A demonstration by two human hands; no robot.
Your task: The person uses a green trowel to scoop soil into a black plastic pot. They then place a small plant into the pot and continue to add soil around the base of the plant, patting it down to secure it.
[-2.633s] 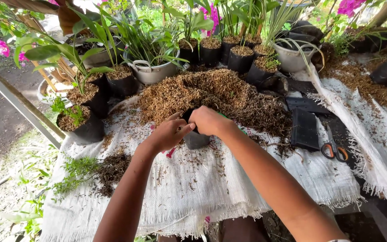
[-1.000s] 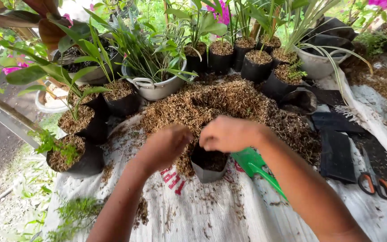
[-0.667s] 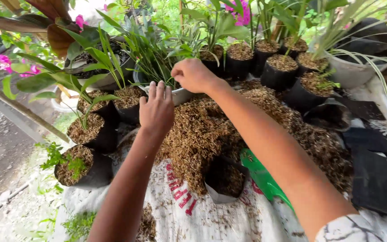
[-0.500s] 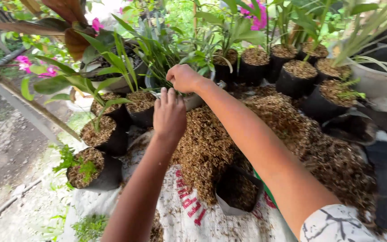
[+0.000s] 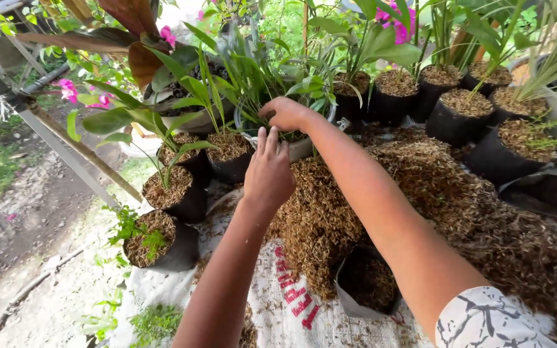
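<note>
My right hand (image 5: 285, 113) reaches into a clump of long green grass-like plants (image 5: 253, 77) growing in a grey metal pot (image 5: 300, 149). Its fingers curl down around the stems near their base. My left hand (image 5: 269, 173) lies flat, fingers straight, against the near rim of that pot. Below my right forearm an open black grow bag (image 5: 367, 293), partly filled with brown husk, stands on a white woven sack (image 5: 272, 316). A big heap of brown husk (image 5: 446, 206) lies between the bag and the pot.
Black bags filled with husk and seedlings stand at the left (image 5: 162, 243) (image 5: 180, 193) (image 5: 230, 154) and along the back (image 5: 394, 93) (image 5: 462, 113) (image 5: 517, 145). A slanted metal bar (image 5: 53, 129) marks the table's left edge, with bare ground below.
Both hands left the small black bag and reached forward to the metal pot. My right hand went into the plants and my left hand came up against the rim. The view shifted left.
</note>
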